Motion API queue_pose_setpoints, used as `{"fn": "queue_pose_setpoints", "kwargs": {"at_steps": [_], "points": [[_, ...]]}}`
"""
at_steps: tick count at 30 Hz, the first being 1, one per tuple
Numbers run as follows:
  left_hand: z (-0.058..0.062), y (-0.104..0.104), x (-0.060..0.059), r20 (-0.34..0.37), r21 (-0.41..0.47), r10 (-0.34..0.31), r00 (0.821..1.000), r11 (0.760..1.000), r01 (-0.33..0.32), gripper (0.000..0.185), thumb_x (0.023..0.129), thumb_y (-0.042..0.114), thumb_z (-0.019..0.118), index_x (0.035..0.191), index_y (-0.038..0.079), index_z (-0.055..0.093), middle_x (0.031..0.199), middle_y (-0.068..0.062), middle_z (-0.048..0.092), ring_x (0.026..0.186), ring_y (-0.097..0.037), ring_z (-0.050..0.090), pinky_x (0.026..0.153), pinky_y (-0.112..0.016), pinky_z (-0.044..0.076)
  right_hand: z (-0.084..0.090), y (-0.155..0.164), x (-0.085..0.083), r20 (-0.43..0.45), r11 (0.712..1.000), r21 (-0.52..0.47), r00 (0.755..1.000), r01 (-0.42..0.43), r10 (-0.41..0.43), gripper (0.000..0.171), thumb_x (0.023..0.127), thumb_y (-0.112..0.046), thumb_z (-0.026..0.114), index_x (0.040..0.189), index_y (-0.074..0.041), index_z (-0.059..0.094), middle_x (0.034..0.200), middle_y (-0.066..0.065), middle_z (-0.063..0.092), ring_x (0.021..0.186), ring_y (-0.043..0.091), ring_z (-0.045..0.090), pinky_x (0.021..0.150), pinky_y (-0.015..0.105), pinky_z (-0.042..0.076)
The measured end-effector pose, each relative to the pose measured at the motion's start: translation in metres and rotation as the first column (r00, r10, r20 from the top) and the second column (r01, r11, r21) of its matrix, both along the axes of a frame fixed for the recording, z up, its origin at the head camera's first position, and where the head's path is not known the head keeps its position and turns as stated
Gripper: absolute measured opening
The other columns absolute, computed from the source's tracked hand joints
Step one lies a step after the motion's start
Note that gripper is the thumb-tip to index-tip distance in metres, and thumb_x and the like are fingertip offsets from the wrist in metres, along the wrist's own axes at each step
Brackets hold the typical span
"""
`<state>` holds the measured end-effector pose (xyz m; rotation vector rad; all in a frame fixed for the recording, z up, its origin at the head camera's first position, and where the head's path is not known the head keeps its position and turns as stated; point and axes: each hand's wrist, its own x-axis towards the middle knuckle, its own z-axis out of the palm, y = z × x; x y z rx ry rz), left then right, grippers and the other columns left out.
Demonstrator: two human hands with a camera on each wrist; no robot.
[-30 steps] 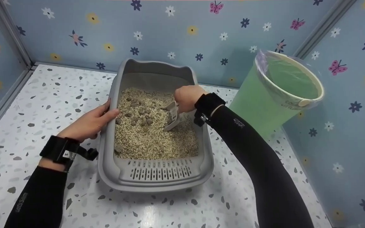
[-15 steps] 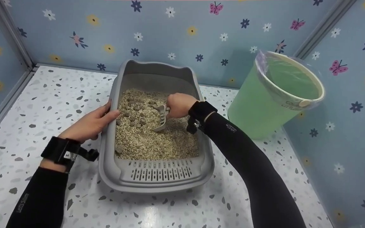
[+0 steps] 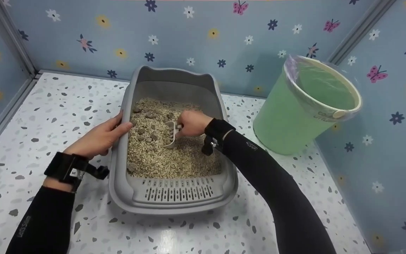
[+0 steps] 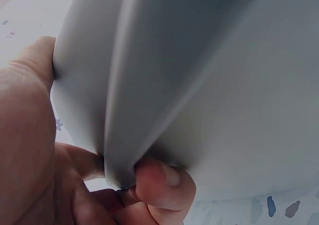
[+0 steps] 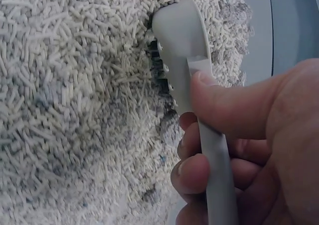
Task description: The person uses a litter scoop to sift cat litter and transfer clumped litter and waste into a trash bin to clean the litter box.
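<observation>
A grey scoop is gripped by the right hand, thumb laid along the handle and fingers curled under it; its blade is sunk into the litter, so the slotted front is mostly hidden in both views. In the head view the scoop is partly covered by the hand. The left rim of the grey litter tray is held by the left hand, thumb over the edge and fingers curled beneath; in the left wrist view only blurred tray wall and fingertips can be made out. Darker clumps lie between the two hands, just left of the scoop. A green bin with a clear liner stands apart, to the right of the tray, on the speckled floor.
</observation>
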<state>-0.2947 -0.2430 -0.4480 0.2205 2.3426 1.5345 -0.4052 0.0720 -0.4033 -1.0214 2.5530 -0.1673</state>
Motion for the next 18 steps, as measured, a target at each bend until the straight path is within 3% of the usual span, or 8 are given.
{"fn": "queue_pose_setpoints", "kwargs": {"at_steps": [3,5,13,18], "points": [[0.0,0.0,-0.001,0.005,-0.006,0.003,1.0,1.0,-0.003,0.088,0.114,0.068,0.044,0.18,0.031,-0.001,0.127,-0.023,0.057,0.056,-0.01,0.033,0.051,-0.026,0.038,-0.003,-0.004,0.002,0.019,1.0,-0.024,1.0,0.0,0.001,0.034,0.105,-0.025,0.08,0.08,-0.012,0.061,0.076,-0.002,0.045,0.069,0.015,0.039,0.07,0.028,0.031],[0.0,0.0,0.0,0.008,-0.005,0.003,1.0,1.0,-0.003,0.088,0.114,0.068,0.045,0.18,0.031,-0.001,0.131,-0.023,0.056,0.06,-0.012,0.036,0.052,-0.027,0.04,-0.006,-0.007,0.003,0.037,0.999,-0.041,0.999,0.002,0.0,0.031,0.105,-0.023,0.08,0.082,-0.011,0.063,0.076,-0.003,0.046,0.069,0.014,0.04,0.069,0.027,0.032],[-0.001,0.0,-0.001,0.005,-0.003,0.008,1.0,1.0,-0.008,0.088,0.113,0.07,0.045,0.18,0.034,0.001,0.121,-0.023,0.057,0.058,-0.01,0.034,0.051,-0.027,0.039,-0.016,-0.014,0.009,0.108,0.995,-0.098,0.994,0.024,-0.013,0.029,0.107,-0.022,0.078,0.084,-0.012,0.063,0.076,-0.003,0.047,0.068,0.013,0.04,0.068,0.026,0.033],[0.0,0.0,0.0,0.012,0.008,-0.001,1.0,1.0,0.001,0.089,0.115,0.068,0.045,0.18,0.031,-0.003,0.135,-0.027,0.056,0.055,-0.009,0.031,0.05,-0.026,0.037,-0.019,-0.016,0.011,0.11,0.996,-0.085,0.994,0.029,-0.019,0.027,0.109,-0.024,0.076,0.088,-0.013,0.065,0.075,-0.003,0.046,0.065,0.012,0.039,0.064,0.027,0.034]]}}
